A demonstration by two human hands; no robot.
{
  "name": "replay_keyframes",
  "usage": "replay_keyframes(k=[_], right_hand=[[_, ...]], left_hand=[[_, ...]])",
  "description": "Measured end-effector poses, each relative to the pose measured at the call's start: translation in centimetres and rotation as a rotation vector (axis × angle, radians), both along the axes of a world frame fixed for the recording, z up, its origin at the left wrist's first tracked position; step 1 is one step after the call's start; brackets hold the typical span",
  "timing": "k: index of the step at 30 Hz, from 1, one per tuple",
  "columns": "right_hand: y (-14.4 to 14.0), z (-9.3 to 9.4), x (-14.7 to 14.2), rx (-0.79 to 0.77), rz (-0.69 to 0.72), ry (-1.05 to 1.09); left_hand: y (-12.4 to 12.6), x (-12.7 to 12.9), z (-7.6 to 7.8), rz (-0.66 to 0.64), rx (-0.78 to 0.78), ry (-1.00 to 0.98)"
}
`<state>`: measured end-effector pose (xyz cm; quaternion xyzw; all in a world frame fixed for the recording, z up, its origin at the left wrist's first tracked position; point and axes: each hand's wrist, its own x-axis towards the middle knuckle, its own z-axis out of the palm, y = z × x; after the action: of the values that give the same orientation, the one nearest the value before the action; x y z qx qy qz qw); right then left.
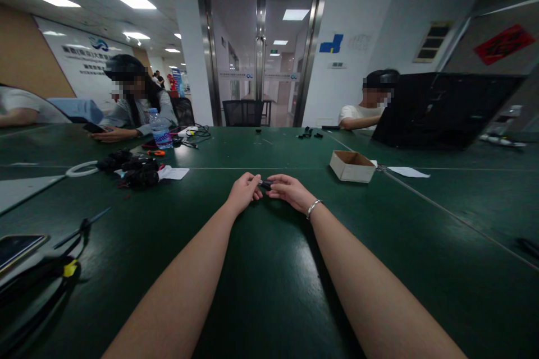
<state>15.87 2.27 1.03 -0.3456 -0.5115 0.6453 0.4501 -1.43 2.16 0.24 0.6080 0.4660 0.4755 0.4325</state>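
Observation:
Both hands meet over the middle of the green table (269, 269), holding a small black piece with a silvery end (266, 184) between them. My left hand (243, 193) pinches the silvery end between thumb and fingers. From the other side, my right hand (291, 190) has its fingers closed round the black part; a silver bracelet (314, 208) circles that wrist. The piece is too small and too covered by fingers to tell its kind. To the right of my hands stands an open cardboard box (352, 166), whose inside floor is hidden.
Black cable bundles (141, 171) and a water bottle (160, 130) are at left. A phone (21, 249) and black cable (63, 269) lie near left. Small black pieces (309, 133) lie at the far side. A large black monitor (446, 109) stands right. Two people sit across.

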Motion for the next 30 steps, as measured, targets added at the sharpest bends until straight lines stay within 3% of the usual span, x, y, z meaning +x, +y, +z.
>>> replay_keyframes(k=[12,17,22,30], right_hand=[[0.13,-0.26,-0.67,0.189,0.061,-0.229],[-0.02,-0.02,-0.72,0.153,0.038,-0.223],[-0.08,0.08,-0.70,0.060,-0.013,-0.157],[-0.17,0.10,-0.76,-0.006,-0.057,-0.081]], left_hand=[[-0.37,-0.31,0.13,0.172,0.063,0.214],[-0.23,-0.28,0.20,0.176,0.017,0.146],[0.26,-0.28,-0.10,0.094,0.031,0.002],[0.08,-0.21,0.04,-0.007,0.055,-0.026]])
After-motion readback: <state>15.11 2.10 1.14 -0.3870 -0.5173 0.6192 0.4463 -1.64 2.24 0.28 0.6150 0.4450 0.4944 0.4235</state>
